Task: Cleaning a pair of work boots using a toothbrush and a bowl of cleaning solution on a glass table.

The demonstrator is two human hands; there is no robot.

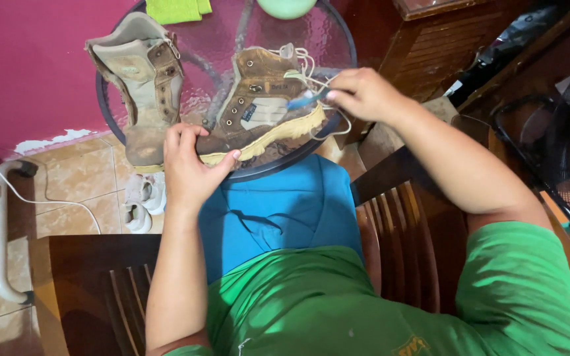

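My left hand [189,161] grips the toe of a brown boot [258,105] with a yellowish sole, tilted on its side on a round glass table [120,128]. My right hand [361,92] holds a blue toothbrush [306,100] against the boot's heel side, near its loose white laces [308,69]. A second, dirtier boot [141,82] lies to the left on the same table, its tongue open.
A green cloth [176,9] and a pale green round object [286,6] sit at the table's far edge. Dark wooden chairs [404,231] flank my legs. A black fan [562,151] stands right. Small white shoes [141,201] lie on the tiled floor by a pink wall.
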